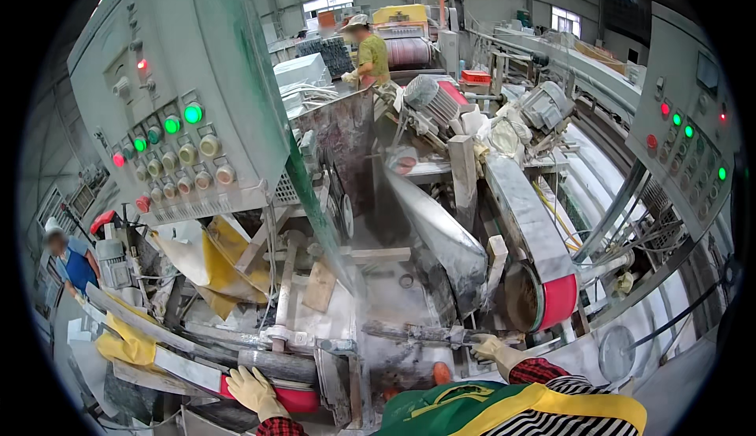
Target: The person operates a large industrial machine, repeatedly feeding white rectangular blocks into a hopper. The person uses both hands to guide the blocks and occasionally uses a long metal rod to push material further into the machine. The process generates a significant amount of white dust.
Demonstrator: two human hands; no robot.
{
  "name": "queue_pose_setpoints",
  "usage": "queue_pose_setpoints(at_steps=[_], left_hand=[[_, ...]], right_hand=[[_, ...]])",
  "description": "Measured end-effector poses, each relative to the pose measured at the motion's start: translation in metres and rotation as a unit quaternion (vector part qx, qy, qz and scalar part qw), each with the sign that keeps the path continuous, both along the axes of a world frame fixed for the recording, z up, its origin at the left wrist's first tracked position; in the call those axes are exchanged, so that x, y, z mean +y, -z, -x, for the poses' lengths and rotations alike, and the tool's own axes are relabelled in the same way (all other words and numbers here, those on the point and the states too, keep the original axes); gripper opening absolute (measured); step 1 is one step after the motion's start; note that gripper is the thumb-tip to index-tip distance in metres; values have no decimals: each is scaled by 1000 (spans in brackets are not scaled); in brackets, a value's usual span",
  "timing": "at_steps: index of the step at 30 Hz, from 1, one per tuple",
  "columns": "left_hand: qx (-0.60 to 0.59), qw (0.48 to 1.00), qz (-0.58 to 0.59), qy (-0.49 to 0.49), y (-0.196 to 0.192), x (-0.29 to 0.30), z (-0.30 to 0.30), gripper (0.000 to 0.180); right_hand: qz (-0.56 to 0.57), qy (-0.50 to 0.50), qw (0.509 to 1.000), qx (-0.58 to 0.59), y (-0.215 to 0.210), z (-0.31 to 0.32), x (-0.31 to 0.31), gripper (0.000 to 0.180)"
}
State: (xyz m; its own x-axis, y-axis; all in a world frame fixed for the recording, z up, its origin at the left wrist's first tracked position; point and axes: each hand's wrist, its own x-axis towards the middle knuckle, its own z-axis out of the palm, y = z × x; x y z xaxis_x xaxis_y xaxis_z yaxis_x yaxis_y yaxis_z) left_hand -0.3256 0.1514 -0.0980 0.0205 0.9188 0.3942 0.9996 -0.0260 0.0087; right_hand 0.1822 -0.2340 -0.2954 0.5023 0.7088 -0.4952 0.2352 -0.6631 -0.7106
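Note:
My left hand (pixel 253 393), in a cream glove, lies with fingers spread on the red end cover (pixel 295 399) of a long conveyor-like machine at the lower left. A dark roller (pixel 277 365) sits just beyond its fingertips. My right hand (pixel 498 352), gloved alike, is at the right end of a dirty metal crossbar (pixel 417 332). Its fingers look curled, and what they hold, if anything, is hidden. Just beyond that hand stands a second belt machine with a red end cover (pixel 560 302).
Control cabinets with lit buttons hang at left (pixel 181 121) and right (pixel 689 129). A grey curved metal guard (pixel 441 231) and motors (pixel 437 101) stand ahead. One person in yellow-green (pixel 372 58) works at the back; another in blue (pixel 75 263) stands far left. Yellow cloth (pixel 126 345) drapes the left machine.

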Motion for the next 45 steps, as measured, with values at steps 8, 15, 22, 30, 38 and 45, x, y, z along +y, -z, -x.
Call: queue_pose_setpoints(at_steps=[8,15,22,30,38,45], left_hand=[[14,999,-34,10,-1,-12,8,44],[4,999,-37,16,8,-16,2,47],[13,997,-61,44,10,-22,-8,47],[15,997,-65,49,10,-31,-13,46],[-62,989,-88,98,-30,-42,-34,39],[-81,994,-43,58,-12,-45,-20,59]], right_hand=[[81,82,991,67,10,11,-18,53],[202,100,972,67,49,5,-68,43],[147,10,988,39,2,17,-50,43],[59,111,981,145,10,25,-28,58],[-22,158,972,172,20,22,-47,38],[33,183,942,280,2,19,-34,40]])
